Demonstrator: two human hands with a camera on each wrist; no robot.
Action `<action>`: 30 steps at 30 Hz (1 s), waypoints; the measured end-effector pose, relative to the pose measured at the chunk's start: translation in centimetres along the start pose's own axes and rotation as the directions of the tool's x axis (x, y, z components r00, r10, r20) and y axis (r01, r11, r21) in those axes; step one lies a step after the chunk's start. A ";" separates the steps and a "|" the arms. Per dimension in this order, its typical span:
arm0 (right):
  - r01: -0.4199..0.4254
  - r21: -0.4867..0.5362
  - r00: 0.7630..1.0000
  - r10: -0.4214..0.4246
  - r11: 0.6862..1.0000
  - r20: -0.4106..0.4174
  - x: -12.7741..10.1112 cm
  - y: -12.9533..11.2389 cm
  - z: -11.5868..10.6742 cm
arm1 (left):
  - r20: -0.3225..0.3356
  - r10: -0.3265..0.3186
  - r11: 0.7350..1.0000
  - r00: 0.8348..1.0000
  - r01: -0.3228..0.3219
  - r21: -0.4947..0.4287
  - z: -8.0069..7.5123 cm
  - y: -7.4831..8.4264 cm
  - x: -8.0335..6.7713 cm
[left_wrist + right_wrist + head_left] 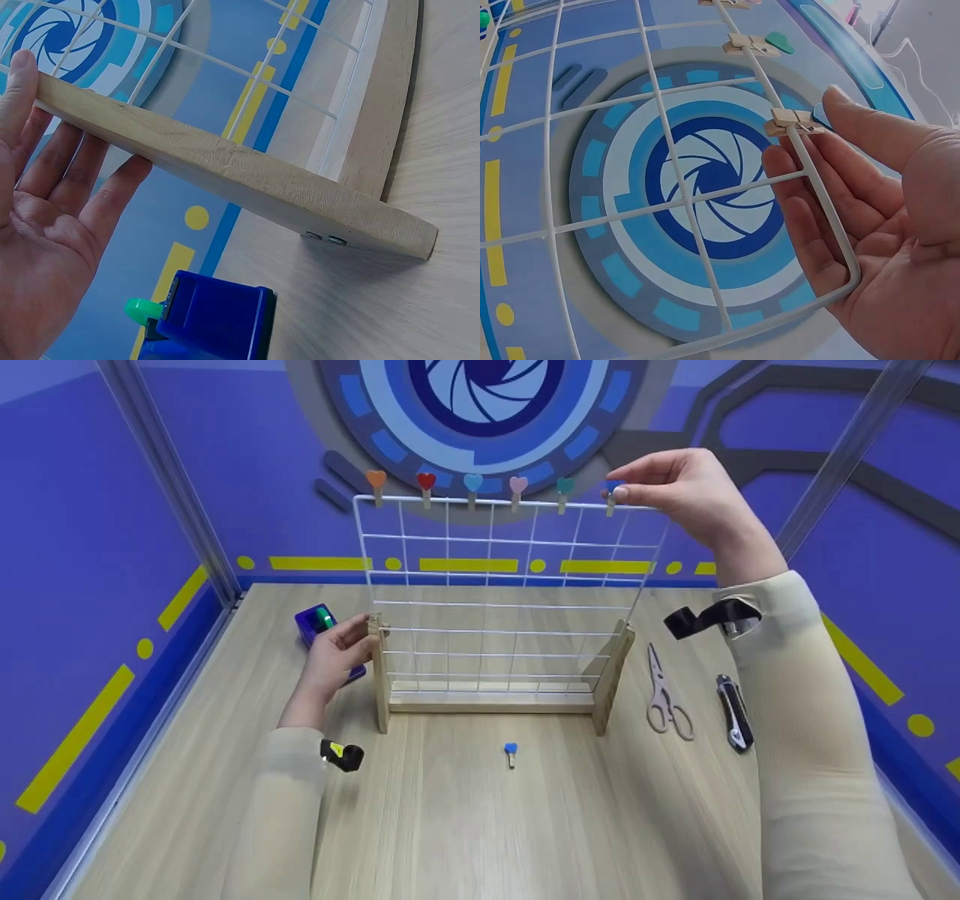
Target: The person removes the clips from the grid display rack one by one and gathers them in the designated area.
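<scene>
Pegs with coloured hearts sit along the top wire of the grid (495,585), which stands in a wooden stand on the table (450,825). The blue peg (613,495) at the top right corner is pinched by the right hand (675,491). The left hand (337,652), fingers straight, is pressed against the left post (379,675). That bracing should be kept while the peg is squeezed fully, so the grid is not tipped. A spare peg (511,752) lies in front.

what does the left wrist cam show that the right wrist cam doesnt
Only the left wrist view shows the left hand with straight fingers against the rack's wooden side post, the blue box and the table. Only the right wrist view shows the right hand pinching a blue heart clip on the top wire. Both show the white wire grid.
</scene>
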State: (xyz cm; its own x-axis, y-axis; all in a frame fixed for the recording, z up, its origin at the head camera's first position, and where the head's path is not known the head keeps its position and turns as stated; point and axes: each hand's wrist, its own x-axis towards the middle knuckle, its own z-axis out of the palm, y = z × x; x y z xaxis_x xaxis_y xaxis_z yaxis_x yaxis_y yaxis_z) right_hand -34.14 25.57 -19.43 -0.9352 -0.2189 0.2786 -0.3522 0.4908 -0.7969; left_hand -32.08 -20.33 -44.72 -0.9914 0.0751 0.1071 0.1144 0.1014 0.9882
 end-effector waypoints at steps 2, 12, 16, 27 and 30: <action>-0.008 -0.025 1.000 0.007 1.000 -0.011 0.0 0.1 0.0 | 0.001 0.005 1.000 1.000 -0.005 -0.002 0.0 -0.1 0.0; 0.019 0.019 0.998 -0.018 1.000 -0.065 0.0 0.3 0.5 | -0.002 -0.010 1.000 1.000 0.010 0.010 0.0 -0.1 0.1; 0.041 0.051 0.996 -0.037 0.998 -0.078 -0.1 0.4 0.7 | 0.000 -0.013 1.000 1.000 0.013 0.006 0.1 0.0 0.1; 0.224 0.280 0.966 -0.174 0.933 -0.192 -0.4 0.3 0.7 | -0.007 -0.013 1.000 1.000 0.013 0.020 0.1 0.0 0.1; 0.261 0.317 0.957 -0.201 0.912 -0.210 -0.7 0.0 0.5 | -0.012 -0.016 0.999 1.000 0.016 0.028 0.0 0.0 0.0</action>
State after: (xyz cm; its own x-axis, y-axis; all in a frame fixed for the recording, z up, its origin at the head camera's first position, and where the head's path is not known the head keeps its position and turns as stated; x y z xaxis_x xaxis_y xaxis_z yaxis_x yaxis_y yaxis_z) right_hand -33.44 25.34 -19.91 -0.8318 -0.1310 0.5394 -0.5535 0.1226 -0.8237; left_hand -32.12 -20.28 -44.68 -0.9938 0.0612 0.0927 0.1000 0.1306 0.9864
